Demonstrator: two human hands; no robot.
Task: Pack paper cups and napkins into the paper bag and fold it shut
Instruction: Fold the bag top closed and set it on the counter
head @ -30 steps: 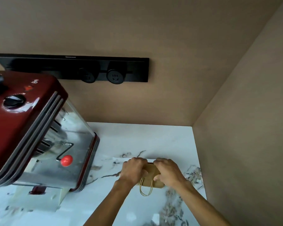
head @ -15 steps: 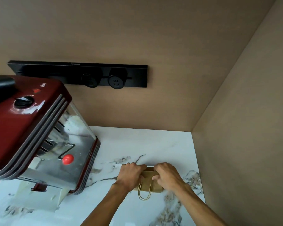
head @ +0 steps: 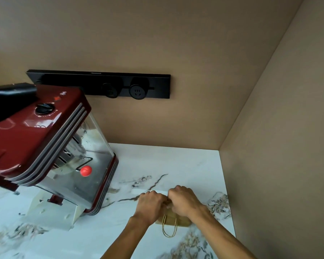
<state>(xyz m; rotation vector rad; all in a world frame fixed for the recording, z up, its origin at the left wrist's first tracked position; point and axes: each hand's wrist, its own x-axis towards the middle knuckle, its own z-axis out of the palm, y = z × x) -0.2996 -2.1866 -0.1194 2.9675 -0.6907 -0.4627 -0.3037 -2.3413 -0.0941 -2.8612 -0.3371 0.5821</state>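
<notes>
A person's two bare hands meet over a small brown paper bag (head: 178, 219) on a white marbled bench (head: 176, 165), toward five o'clock in the view. The left hand (head: 151, 202) and the right hand (head: 184, 200) sit knuckle to knuckle, each grip closed tight on the bag's top edge. The bag lies directly under and just nearer than the hands, its cord handles (head: 169, 228) trailing toward six o'clock. At nine o'clock stands a red and glass machine (head: 51, 146). A black socket strip (head: 105, 86) is mounted on the wall at twelve o'clock.
</notes>
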